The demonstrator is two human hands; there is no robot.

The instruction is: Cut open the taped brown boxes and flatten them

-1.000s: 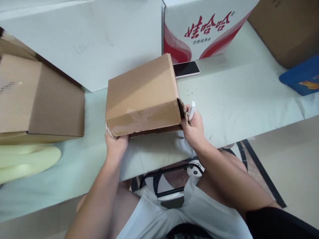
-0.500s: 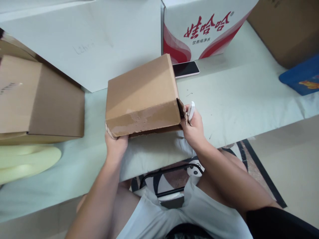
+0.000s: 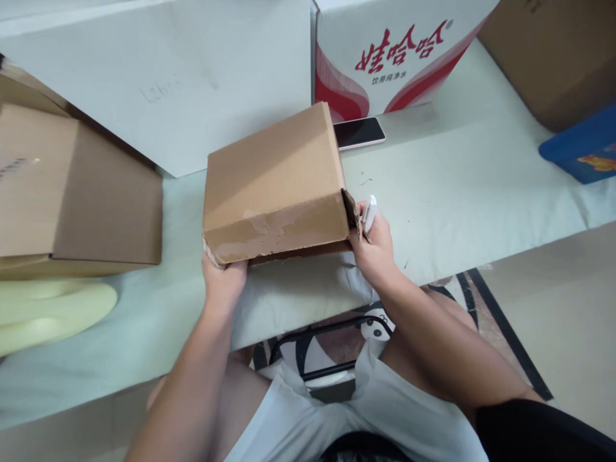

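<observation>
A brown cardboard box [image 3: 274, 170] is tilted in front of me, its near edge raised off the cloth. Glossy tape residue and torn paper mark its near side. My left hand [image 3: 224, 279] grips the near left corner from below, with most fingers hidden under the box. At the near right corner, my right hand [image 3: 375, 247] is closed on the torn flap [image 3: 357, 218]. A small white plastic object [image 3: 369, 213] sticks up from that same hand; its kind cannot be made out.
Behind the box stand a large white carton [image 3: 168, 83] and a red-and-white water carton [image 3: 385, 70]. A phone [image 3: 360, 133] lies beside them. Brown cartons [image 3: 106, 186] and a pale yellow pad [image 3: 58, 311] are left. A blue container [image 3: 582, 147] sits right on the green cloth [image 3: 457, 192].
Almost nothing differs. The box and both hands hold nearly the same place, with only a very slight shift of the box.
</observation>
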